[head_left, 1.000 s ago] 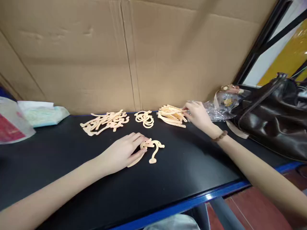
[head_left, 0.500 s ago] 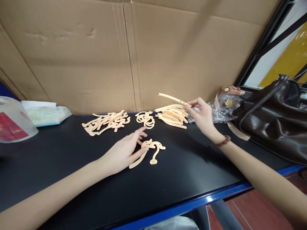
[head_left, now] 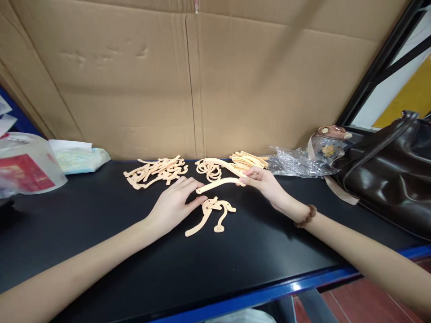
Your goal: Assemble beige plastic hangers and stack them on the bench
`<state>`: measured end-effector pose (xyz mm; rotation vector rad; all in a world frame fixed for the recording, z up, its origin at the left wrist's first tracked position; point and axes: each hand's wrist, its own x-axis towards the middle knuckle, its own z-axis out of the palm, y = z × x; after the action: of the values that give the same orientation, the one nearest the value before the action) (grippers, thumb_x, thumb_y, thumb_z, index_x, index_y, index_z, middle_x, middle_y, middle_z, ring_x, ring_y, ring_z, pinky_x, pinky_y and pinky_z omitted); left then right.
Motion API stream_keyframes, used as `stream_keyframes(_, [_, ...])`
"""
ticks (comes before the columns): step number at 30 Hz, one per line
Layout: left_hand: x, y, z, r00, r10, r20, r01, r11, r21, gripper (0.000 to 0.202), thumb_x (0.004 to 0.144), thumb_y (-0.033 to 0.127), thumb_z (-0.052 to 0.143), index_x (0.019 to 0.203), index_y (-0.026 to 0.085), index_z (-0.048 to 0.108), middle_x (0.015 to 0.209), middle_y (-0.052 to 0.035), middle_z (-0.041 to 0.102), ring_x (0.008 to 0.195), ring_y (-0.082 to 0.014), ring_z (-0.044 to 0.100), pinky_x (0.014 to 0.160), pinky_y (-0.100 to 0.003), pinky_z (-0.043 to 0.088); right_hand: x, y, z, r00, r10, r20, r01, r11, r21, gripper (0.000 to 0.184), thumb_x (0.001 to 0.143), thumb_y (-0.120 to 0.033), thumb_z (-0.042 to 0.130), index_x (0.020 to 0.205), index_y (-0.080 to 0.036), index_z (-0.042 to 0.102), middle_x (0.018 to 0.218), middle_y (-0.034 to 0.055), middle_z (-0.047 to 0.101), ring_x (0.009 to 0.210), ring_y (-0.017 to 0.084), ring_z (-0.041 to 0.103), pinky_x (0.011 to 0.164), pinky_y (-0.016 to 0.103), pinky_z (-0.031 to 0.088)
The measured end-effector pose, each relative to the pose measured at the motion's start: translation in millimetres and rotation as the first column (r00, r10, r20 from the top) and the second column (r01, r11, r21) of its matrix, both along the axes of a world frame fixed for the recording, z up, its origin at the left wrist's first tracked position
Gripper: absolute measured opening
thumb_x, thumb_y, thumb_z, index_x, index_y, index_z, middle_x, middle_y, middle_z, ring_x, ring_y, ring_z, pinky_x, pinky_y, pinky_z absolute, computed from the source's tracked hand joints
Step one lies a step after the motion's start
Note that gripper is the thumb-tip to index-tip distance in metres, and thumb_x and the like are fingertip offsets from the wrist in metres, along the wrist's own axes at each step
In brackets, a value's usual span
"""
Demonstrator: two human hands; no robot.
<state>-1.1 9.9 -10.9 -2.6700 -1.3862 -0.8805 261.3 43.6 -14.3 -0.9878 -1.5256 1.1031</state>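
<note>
My right hand (head_left: 263,183) pinches a long curved wooden strip (head_left: 218,184) and holds it a little above the black table (head_left: 101,251), its free end near my left fingertips. My left hand (head_left: 175,202) rests on the table with fingers stretched out, touching the strip's end and the edge of a partly joined wooden piece (head_left: 210,213) lying flat. Behind lie a pile of curved strips (head_left: 249,160), a small heap of wooden rings (head_left: 208,169) and a pile of hooked wooden pieces (head_left: 156,170).
A cardboard wall (head_left: 188,80) closes the back of the table. A dark leather bag (head_left: 390,175) and crumpled clear plastic (head_left: 296,163) lie at the right. Plastic packets (head_left: 30,166) sit at the left. The table's blue front edge (head_left: 269,291) runs near me.
My right hand took a curved strip from the pile, lifted it, then brought it down and left toward my left hand. My left hand shifted slightly off the joined piece.
</note>
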Motion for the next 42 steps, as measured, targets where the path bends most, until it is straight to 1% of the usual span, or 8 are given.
stream_keyframes(3, [-0.5, -1.0, -1.4, 0.999, 0.008, 0.031, -0.009, 1.000, 0.022, 0.024, 0.092, 0.040, 0.048, 0.110, 0.026, 0.055, 0.098, 0.0010, 0.060, 0.085, -0.0165, 0.055, 0.070, -0.028, 0.045, -0.5, -2.0, -0.4, 0.999, 0.038, -0.005, -0.038, 0.999, -0.004, 0.027, 0.069, -0.038, 0.076, 0.078, -0.019, 0.059, 0.075, 0.0008, 0.070, 0.077, 0.017, 0.066, 0.083, 0.034, 0.046])
stream_keyframes(6, [-0.9, -2.0, -1.9, 0.999, 0.008, 0.031, -0.009, 1.000, 0.025, 0.039, 0.087, 0.041, 0.056, 0.122, 0.027, 0.046, 0.107, 0.0009, 0.059, 0.086, -0.0157, 0.055, 0.072, -0.027, 0.046, -1.3, -2.9, -1.5, 0.998, 0.066, -0.012, -0.066, 0.998, -0.002, 0.027, 0.070, -0.039, 0.075, 0.079, -0.019, 0.059, 0.078, 0.0017, 0.071, 0.079, 0.018, 0.066, 0.083, 0.035, 0.046])
stream_keyframes(11, [1.3, -3.6, -0.7, 1.000, -0.020, -0.019, 0.021, 0.997, 0.072, 0.018, 0.093, 0.037, 0.047, 0.102, 0.025, 0.056, 0.098, 0.0014, 0.062, 0.088, -0.0158, 0.056, 0.074, -0.027, 0.045, -1.6, -2.8, -1.2, 0.997, 0.074, 0.024, -0.074, 0.997, -0.008, 0.027, 0.070, -0.039, 0.076, 0.078, -0.019, 0.062, 0.078, 0.0024, 0.071, 0.077, 0.018, 0.067, 0.083, 0.034, 0.047])
stream_keyframes(20, [0.9, -5.7, 2.3, 0.990, 0.138, -0.005, -0.138, 0.987, 0.081, 0.018, 0.091, 0.035, 0.048, 0.095, 0.025, 0.062, 0.100, 0.0006, 0.064, 0.089, -0.0172, 0.059, 0.062, -0.025, 0.044, -1.7, -3.0, -2.4, 0.973, 0.205, 0.105, -0.199, 0.978, -0.062, 0.028, 0.071, -0.042, 0.075, 0.081, -0.016, 0.068, 0.076, 0.0039, 0.071, 0.071, 0.014, 0.062, 0.076, 0.030, 0.048])
stream_keyframes(26, [1.0, -4.5, 1.9, 0.998, 0.067, 0.020, -0.069, 0.986, 0.150, 0.015, 0.088, 0.033, 0.052, 0.082, 0.022, 0.060, 0.107, -0.0022, 0.061, 0.101, -0.0203, 0.055, 0.083, -0.033, 0.047, -1.8, -2.7, -5.3, 0.961, 0.253, 0.116, -0.242, 0.965, -0.103, 0.027, 0.072, -0.040, 0.075, 0.081, -0.015, 0.069, 0.074, 0.0029, 0.070, 0.068, 0.013, 0.061, 0.072, 0.028, 0.048])
stream_keyframes(29, [1.3, -2.9, 0.5, 0.997, 0.030, 0.071, -0.037, 0.995, 0.094, 0.013, 0.086, 0.032, 0.056, 0.080, 0.021, 0.056, 0.109, -0.0027, 0.064, 0.103, -0.0215, 0.057, 0.089, -0.037, 0.045, -2.5, -4.3, -3.9, 0.958, 0.260, 0.118, -0.245, 0.961, -0.124, 0.025, 0.072, -0.038, 0.075, 0.079, -0.016, 0.068, 0.073, 0.0021, 0.069, 0.068, 0.012, 0.061, 0.072, 0.027, 0.048])
stream_keyframes(33, [1.7, -2.1, -0.6, 0.991, 0.016, 0.135, -0.014, 1.000, -0.018, 0.012, 0.086, 0.032, 0.054, 0.080, 0.022, 0.053, 0.097, -0.0009, 0.068, 0.099, -0.0211, 0.062, 0.083, -0.036, 0.047, -2.1, -5.2, -2.9, 0.955, 0.264, 0.135, -0.245, 0.959, -0.142, 0.025, 0.072, -0.038, 0.075, 0.080, -0.015, 0.067, 0.073, 0.0015, 0.068, 0.068, 0.012, 0.060, 0.072, 0.026, 0.047])
stream_keyframes(42, [0.4, -2.6, -0.2, 0.983, 0.136, 0.121, -0.125, 0.988, -0.095, 0.015, 0.083, 0.037, 0.057, 0.086, 0.023, 0.052, 0.096, 0.0011, 0.068, 0.083, -0.0190, 0.063, 0.068, -0.030, 0.048, -1.8, -4.6, -3.8, 0.951, 0.272, 0.149, -0.255, 0.959, -0.121, 0.027, 0.073, -0.040, 0.075, 0.080, -0.016, 0.066, 0.074, 0.0012, 0.067, 0.069, 0.012, 0.060, 0.072, 0.026, 0.046])
